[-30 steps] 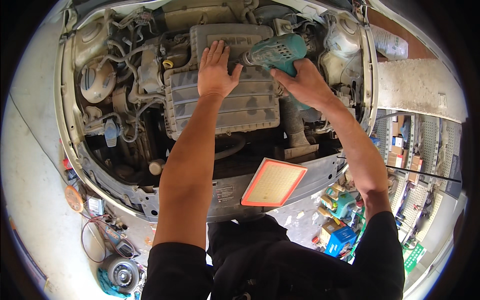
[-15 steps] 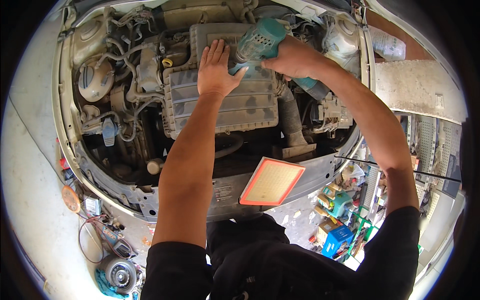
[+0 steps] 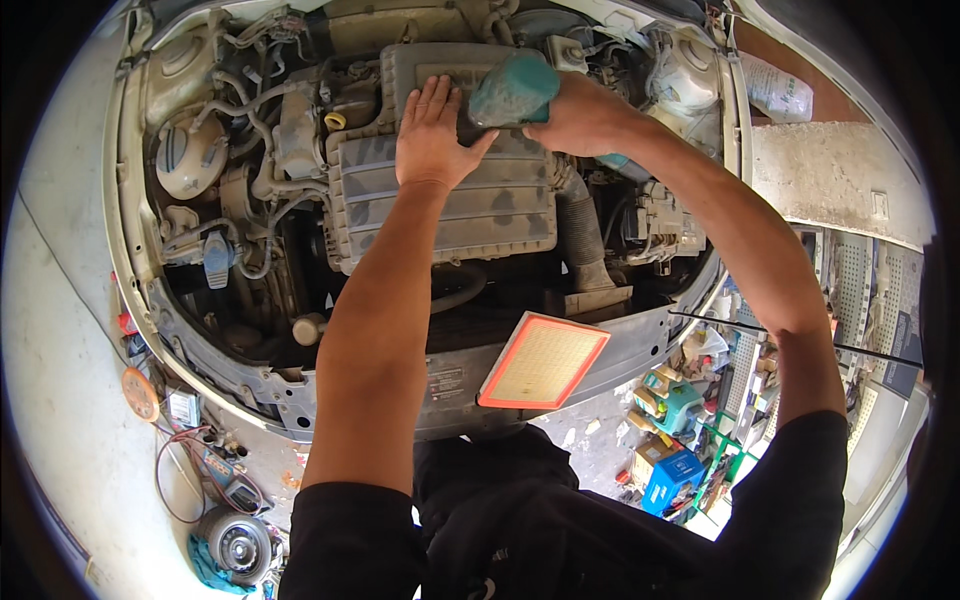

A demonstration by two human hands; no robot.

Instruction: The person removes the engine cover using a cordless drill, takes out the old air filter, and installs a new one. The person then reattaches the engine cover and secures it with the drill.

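Since 1 second ago, the right hand (image 3: 580,115) has carried the teal power tool (image 3: 515,88) up and toward the centre top of the frame, so the tool now stands over the far edge of the grey engine cover (image 3: 445,190), just beside the left hand (image 3: 432,135). That right hand is wrapped tight round the tool's grip; its fingers are hidden behind the tool body, and the tool's tip cannot be seen, so what it meets is unclear. The left hand lies flat and spread on the cover, fingers pointing up the frame, clasping nothing. An orange-rimmed air filter (image 3: 545,360) rests tilted on the front crossmember (image 3: 640,345), lower centre, well apart from both hands. Hoses and a round cap at upper left are dusty and hard to tell apart. Boxes at lower right blur together.
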